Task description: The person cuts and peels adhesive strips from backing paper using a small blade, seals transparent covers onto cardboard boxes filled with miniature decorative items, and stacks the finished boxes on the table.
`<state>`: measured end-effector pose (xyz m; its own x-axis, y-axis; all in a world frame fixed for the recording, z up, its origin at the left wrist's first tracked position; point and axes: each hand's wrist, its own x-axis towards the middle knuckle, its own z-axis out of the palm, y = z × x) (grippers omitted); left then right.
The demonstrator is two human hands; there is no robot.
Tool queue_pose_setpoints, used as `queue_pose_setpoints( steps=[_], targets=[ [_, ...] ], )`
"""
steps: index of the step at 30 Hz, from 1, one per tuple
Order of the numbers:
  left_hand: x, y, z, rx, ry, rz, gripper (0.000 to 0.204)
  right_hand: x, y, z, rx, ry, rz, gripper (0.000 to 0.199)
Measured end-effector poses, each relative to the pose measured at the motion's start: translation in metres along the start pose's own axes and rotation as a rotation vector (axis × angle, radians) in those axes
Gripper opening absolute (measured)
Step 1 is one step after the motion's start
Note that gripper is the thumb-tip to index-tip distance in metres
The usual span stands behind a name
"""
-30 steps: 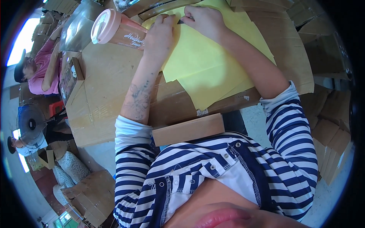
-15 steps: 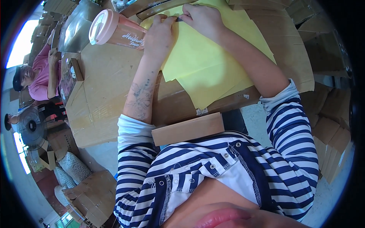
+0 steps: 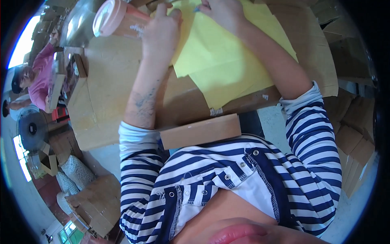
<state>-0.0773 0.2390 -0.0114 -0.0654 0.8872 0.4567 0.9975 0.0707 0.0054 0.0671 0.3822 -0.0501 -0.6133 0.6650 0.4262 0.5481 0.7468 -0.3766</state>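
Both hands, left (image 3: 160, 30) and right (image 3: 223, 12), are pinching yellow paper (image 3: 227, 61) on cardboard (image 3: 101, 81); keeping edges aligned should help.

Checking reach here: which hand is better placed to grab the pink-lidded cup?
Left. The left hand sits right beside the pink-lidded cup; the right hand is farther off on the yellow paper.

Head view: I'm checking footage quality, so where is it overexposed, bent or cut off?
Head view: a window at upper left is blown out white; the cardboard table edges bow toward the rim; black corners frame the fisheye circle; both hands, left hand and right hand, on the yellow paper, are cropped by the top edge.
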Motion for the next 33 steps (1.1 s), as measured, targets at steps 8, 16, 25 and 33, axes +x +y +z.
queue_pose_setpoints(
  steps=[8,16,25,33],
  targets=[
    [-0.050,0.003,-0.140,-0.847,-0.555,-0.014,0.014,0.004,0.001,-0.004,0.043,-0.008,0.032,0.030],
    [-0.086,0.031,-0.150,-0.904,-0.962,-0.127,0.017,0.002,-0.005,-0.014,-0.019,-0.113,0.084,0.031],
    [-0.116,0.063,-0.156,-0.451,-0.376,-0.028,0.034,-0.003,0.003,-0.006,-0.006,-0.025,0.031,0.029],
    [-0.146,0.049,-0.136,-0.643,-0.517,0.126,0.027,0.001,0.005,-0.004,0.046,0.008,0.009,0.026]
  ],
)
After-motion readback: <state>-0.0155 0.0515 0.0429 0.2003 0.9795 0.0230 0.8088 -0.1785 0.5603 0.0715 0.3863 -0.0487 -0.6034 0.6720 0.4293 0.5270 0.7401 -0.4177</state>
